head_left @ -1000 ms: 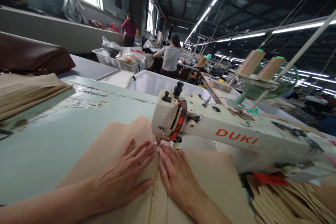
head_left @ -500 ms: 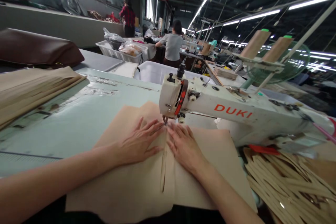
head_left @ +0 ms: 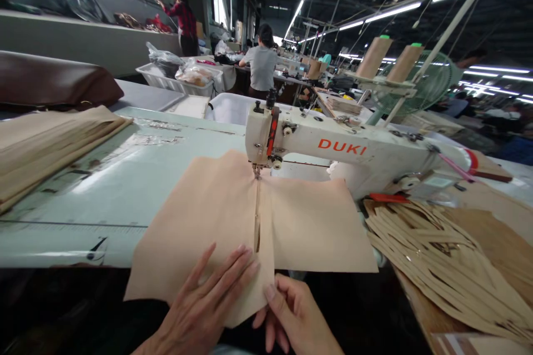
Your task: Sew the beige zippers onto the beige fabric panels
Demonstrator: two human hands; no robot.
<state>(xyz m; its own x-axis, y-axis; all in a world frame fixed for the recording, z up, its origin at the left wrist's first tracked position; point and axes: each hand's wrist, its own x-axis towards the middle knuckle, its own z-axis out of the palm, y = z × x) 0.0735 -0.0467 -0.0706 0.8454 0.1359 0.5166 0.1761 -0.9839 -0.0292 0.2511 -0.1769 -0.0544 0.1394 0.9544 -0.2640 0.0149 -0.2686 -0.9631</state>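
A beige panel (head_left: pixel 316 222), cloth or leather, lies under the needle and presser foot (head_left: pixel 257 171) of a white sewing machine (head_left: pixel 300 136) lettered DUKI. From the needle a narrow slot (head_left: pixel 257 233) runs toward me, with a small metallic glint inside. My left hand (head_left: pixel 212 294) rests flat on the panel's near left part, fingers stretched beside the slot's near end. At the near edge, just right of the slot, my right hand (head_left: pixel 291 310) pinches the panel between thumb and fingers. Its lower fingers are partly hidden beneath the edge.
Stacked beige sheets (head_left: pixel 50 144) and a brown leather-like roll (head_left: pixel 54 80) lie at left. Beige strips (head_left: pixel 441 266) are piled on the right. Two thread cones (head_left: pixel 375 56) stand behind the machine. A white bin (head_left: pixel 229 106) sits beyond the table; two people work farther back.
Both hands have moved from beside the needle back to the panel's near edge. My right hand, flat before, now pinches that edge. The camera view has shifted.
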